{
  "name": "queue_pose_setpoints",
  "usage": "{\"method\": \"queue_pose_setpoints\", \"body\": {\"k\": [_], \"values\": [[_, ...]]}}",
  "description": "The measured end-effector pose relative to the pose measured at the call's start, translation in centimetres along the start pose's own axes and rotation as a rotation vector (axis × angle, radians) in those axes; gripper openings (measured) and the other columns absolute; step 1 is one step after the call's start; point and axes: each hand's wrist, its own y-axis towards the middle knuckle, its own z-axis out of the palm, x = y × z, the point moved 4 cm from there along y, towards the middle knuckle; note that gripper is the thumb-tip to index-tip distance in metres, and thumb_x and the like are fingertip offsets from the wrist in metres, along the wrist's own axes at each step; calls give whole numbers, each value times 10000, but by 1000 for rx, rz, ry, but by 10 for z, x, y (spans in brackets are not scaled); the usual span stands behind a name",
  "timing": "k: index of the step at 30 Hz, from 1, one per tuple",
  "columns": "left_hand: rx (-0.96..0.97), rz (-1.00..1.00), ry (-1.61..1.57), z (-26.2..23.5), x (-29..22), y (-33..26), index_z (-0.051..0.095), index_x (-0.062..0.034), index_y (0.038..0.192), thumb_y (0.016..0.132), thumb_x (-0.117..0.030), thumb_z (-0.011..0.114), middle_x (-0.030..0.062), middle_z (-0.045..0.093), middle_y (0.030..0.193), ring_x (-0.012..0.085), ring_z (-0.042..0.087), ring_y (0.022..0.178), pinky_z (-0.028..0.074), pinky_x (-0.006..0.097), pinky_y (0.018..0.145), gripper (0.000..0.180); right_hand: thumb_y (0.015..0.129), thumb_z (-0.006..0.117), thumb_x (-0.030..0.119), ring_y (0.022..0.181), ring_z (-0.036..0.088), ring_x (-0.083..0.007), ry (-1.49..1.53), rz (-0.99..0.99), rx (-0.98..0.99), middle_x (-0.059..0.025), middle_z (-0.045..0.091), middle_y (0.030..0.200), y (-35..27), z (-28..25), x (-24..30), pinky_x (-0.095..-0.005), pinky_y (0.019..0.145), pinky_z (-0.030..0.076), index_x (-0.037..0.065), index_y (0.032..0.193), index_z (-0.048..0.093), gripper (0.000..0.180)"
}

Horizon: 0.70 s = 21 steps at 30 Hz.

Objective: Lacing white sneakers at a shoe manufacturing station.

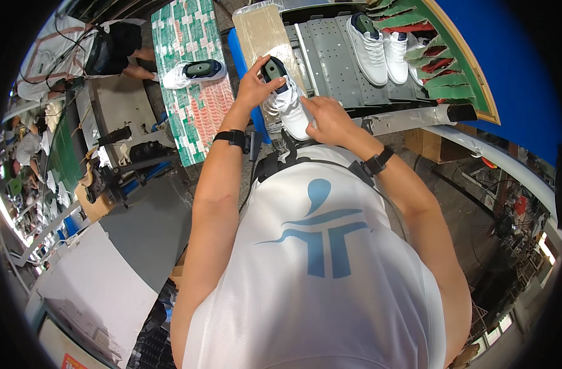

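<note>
Up against the near edge of the table, white sneaker gripped between both hands. Left hand clasped over the heel end, by the dark green last showing in the collar; right hand wrapped round the toe end, fingers closed on it. Best kept steady here: heel pinned firm, toe supported, sole kept clear of the table edge, upper not smudged. Over to the left, second white sneaker lying on a long flat package, green-and-white patterned above, red-and-white below. Just beside it, tan rectangular sheet in clear wrap. Further back, a pair of white sneakers on the grey perforated surface, with red and green scalloped trim along its right side.
</note>
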Motion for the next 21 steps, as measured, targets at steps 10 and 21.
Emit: {"method": "queue_pose_setpoints", "body": {"k": [10, 21], "values": [[26, 32, -140, -20, 30, -5, 474, -113, 1620, 841, -129, 929, 170, 452, 1663, 267, 549, 1435, 458, 393, 1201, 902, 874, 676, 151, 1008, 695, -362, 404, 260, 155, -204, 709, 1053, -45, -5, 14, -423, 943, 545, -12, 1424, 640, 575], [-75, 273, 453, -9, 14, -23, 458, -128, 1634, 940, -327, 822, 348, 315, 1687, 434, 379, 1561, 325, 451, 1254, 809, 856, 678, 254, 1023, 686, -388, 313, 272, 48, -225, 710, 1079, -3, 28, -24, -444, 933, 543, -46, 1428, 621, 648]]}}
